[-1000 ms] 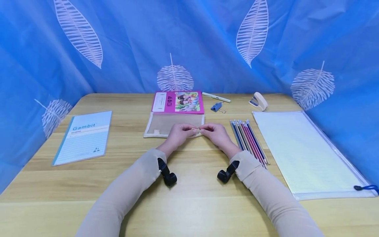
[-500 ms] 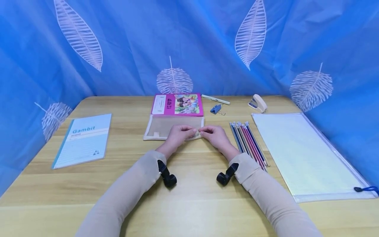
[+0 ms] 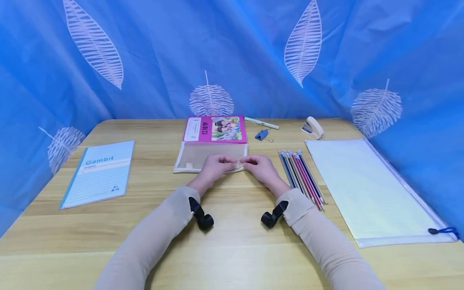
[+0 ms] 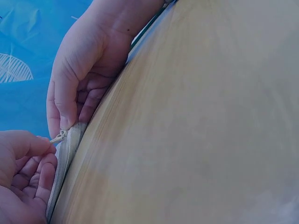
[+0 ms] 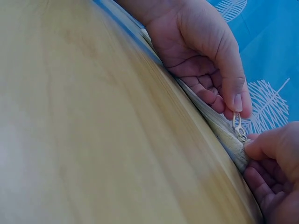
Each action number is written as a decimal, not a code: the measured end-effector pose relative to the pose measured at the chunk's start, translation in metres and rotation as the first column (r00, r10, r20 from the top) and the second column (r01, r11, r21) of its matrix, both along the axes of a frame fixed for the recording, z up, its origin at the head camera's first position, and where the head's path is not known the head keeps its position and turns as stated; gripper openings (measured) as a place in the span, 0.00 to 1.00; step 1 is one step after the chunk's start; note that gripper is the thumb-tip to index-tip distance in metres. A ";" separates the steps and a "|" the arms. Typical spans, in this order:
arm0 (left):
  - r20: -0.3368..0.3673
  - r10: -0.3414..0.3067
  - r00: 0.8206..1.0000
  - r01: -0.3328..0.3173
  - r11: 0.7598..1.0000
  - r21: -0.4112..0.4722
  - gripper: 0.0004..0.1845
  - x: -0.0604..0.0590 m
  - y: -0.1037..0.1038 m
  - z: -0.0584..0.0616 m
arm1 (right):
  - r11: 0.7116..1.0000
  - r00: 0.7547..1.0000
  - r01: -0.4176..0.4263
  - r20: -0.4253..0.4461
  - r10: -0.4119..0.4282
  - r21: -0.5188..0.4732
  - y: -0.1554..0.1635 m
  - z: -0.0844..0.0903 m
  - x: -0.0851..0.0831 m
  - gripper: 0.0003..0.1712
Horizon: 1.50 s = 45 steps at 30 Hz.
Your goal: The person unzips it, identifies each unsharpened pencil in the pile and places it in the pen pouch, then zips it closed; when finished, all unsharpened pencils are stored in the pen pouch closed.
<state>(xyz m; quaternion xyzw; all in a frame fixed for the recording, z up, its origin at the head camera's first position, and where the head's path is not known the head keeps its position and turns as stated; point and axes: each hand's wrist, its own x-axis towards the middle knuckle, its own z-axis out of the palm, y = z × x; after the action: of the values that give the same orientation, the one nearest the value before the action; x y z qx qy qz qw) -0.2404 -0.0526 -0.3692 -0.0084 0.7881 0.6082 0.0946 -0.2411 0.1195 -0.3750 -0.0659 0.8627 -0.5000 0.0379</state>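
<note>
A mesh zipper pouch (image 3: 197, 155) with a pale border lies at mid-table, its zipper edge facing me. My left hand (image 3: 212, 167) is over the right part of that edge, pinching the zipper pull (image 5: 237, 120) between thumb and forefinger. In the left wrist view, the same hand (image 4: 23, 172) has the zipper (image 4: 57, 184) running beneath its curled fingers. My right hand (image 3: 261, 167) pinches the pouch's right end, close beside the slider. From the right wrist, this hand (image 5: 275, 163) shows thumb and fingertip on the pouch's corner (image 5: 233, 147).
A pink book (image 3: 228, 131) lies right behind the pouch. To the right are a fountain pen (image 3: 262, 123), blue binder clip (image 3: 262, 135), stapler (image 3: 313, 128), several pencils (image 3: 301, 175) and a large white zip folder (image 3: 366, 189). A blue notebook (image 3: 99, 173) lies left.
The head view has tilted up and turned right a little. Both hands stay at the pouch's right corner, with only small finger movements around the zipper pull.
</note>
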 end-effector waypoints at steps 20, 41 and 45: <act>0.023 0.028 0.999 -0.025 0.996 -0.087 0.08 0.008 -0.032 0.005 | 0.997 0.997 -0.051 0.058 0.047 0.064 -0.001 0.002 -0.001 0.08; -0.039 0.057 0.998 -0.063 0.983 -0.173 0.14 0.026 -0.130 0.010 | 0.997 0.994 -0.059 0.094 0.053 0.057 0.002 0.007 -0.002 0.09; -0.063 0.057 0.996 -0.068 0.981 -0.182 0.16 0.034 -0.155 0.016 | 0.997 0.993 -0.053 0.105 0.047 0.059 -0.001 0.007 -0.004 0.09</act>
<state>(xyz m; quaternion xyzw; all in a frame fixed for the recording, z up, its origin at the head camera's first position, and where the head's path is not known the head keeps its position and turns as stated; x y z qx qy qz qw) -0.2059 -0.2073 -0.3536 -0.0245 0.8426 0.5355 0.0517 -0.2449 0.1185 -0.3676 -0.0602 0.8728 -0.4746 0.0971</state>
